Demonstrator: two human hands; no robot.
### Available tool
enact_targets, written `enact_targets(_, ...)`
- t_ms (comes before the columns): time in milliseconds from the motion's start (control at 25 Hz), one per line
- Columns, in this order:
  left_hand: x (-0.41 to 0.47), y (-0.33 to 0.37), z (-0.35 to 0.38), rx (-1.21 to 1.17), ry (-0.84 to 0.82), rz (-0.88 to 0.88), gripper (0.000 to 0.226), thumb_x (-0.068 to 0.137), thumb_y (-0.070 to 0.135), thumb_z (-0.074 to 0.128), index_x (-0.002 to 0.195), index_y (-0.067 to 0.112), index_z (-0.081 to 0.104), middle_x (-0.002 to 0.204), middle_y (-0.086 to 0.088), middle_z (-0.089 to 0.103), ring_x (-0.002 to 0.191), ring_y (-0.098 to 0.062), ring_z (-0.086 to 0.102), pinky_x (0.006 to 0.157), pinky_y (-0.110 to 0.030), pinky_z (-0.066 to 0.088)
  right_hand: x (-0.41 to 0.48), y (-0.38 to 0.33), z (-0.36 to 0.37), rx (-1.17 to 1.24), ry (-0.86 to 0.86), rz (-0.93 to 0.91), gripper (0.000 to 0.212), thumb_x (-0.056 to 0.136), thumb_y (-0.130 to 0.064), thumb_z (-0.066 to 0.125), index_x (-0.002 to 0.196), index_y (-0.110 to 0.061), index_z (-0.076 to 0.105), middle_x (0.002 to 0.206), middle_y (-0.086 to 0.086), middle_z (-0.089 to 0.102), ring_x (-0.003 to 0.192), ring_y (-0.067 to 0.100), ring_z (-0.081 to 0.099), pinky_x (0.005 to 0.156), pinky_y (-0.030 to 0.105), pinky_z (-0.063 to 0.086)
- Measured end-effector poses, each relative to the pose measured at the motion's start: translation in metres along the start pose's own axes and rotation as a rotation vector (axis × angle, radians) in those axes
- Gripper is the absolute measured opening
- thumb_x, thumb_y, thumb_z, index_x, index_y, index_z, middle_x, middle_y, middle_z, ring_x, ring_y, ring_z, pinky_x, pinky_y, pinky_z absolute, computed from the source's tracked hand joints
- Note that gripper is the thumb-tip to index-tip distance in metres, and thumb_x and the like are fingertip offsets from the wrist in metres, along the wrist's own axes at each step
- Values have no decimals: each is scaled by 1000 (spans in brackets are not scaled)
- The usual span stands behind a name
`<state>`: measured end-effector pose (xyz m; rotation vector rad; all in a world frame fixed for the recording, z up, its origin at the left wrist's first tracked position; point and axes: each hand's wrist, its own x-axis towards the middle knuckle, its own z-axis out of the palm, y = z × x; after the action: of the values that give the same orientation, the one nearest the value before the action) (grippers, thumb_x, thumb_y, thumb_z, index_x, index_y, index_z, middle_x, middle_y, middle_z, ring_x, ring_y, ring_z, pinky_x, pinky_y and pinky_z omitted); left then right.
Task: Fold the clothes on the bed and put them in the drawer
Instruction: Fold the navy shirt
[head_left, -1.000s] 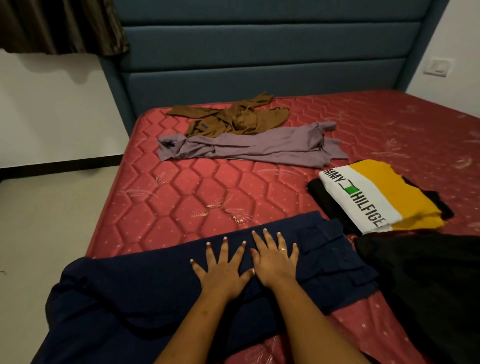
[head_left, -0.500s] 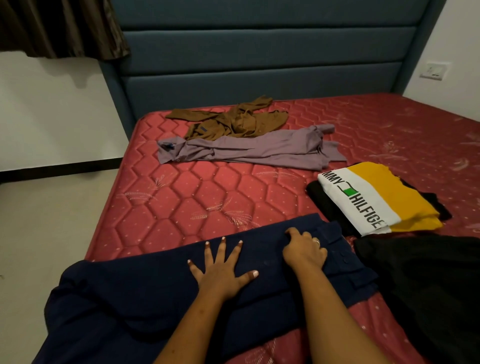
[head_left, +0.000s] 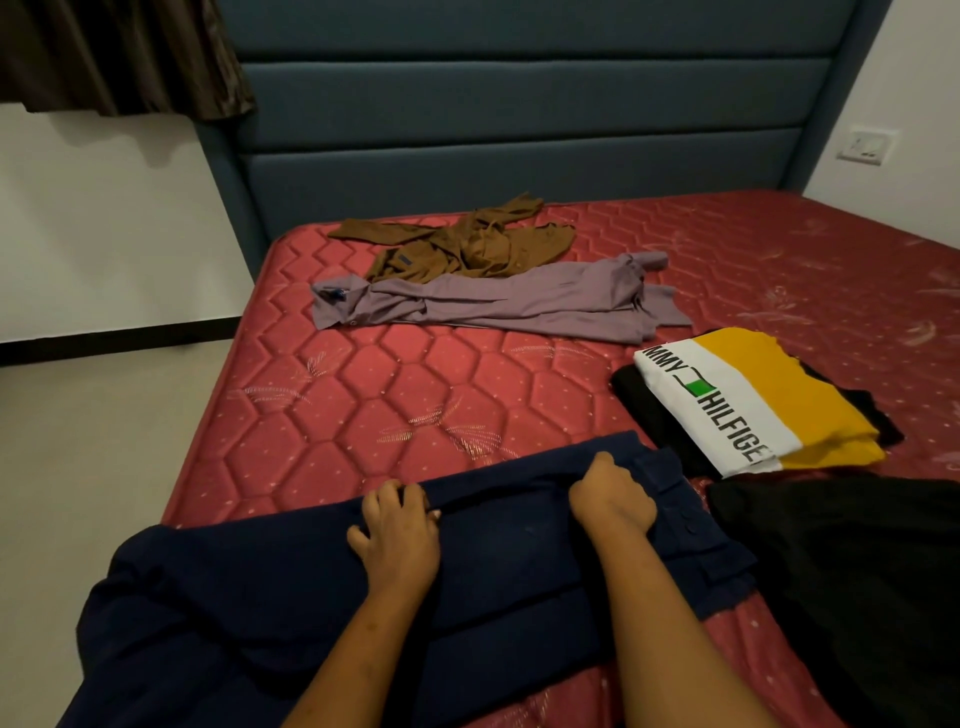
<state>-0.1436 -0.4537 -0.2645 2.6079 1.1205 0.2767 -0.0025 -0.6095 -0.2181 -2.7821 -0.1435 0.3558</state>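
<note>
The navy garment (head_left: 519, 566) lies across the near edge of the mattress (head_left: 363, 395), with one end hanging off the left side. Both hands grip its far long edge: the left hand (head_left: 397, 535) has its fingers curled over the cloth, and the right hand (head_left: 613, 499) is closed on it near the buttoned end. The step looks like a lengthwise fold, bringing the far edge toward the body. To do it well, lift both hands together and level so the edge comes over straight, lay it flush on the near edge, then smooth from the middle outward. The hanging end will probably drag the cloth askew, so it seems wise to draw it onto the bed first. Just to the right are a loose black garment (head_left: 857, 571) and a folded yellow and white shirt (head_left: 753, 405), so keep the fold off them. A purple shirt (head_left: 493, 301) and a brown shirt (head_left: 467, 244) lie unfolded near the headboard; no drawer shows
</note>
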Motion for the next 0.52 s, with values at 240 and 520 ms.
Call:
enact_targets(240, 11, -13, 0, -107, 290, 177, 22, 80, 3, 70, 94, 11, 54, 84, -6, 55, 81, -30, 54, 57, -39, 44, 4, -11, 9, 75, 181, -73, 42, 91, -9, 40, 132, -12, 33, 126, 11, 57, 115, 32, 52, 93, 42, 38)
enact_targets(520, -4, -7, 11, 83, -100, 105, 61, 98, 57, 26, 152, 32, 13, 160, 3, 11, 148, -23, 5, 116, -52, 5, 10, 8, 36, -114, -50, -17, 57, 102, -46, 19, 152, -39, -7, 160, -5, -15, 146, 31, -15, 114, 55, 5)
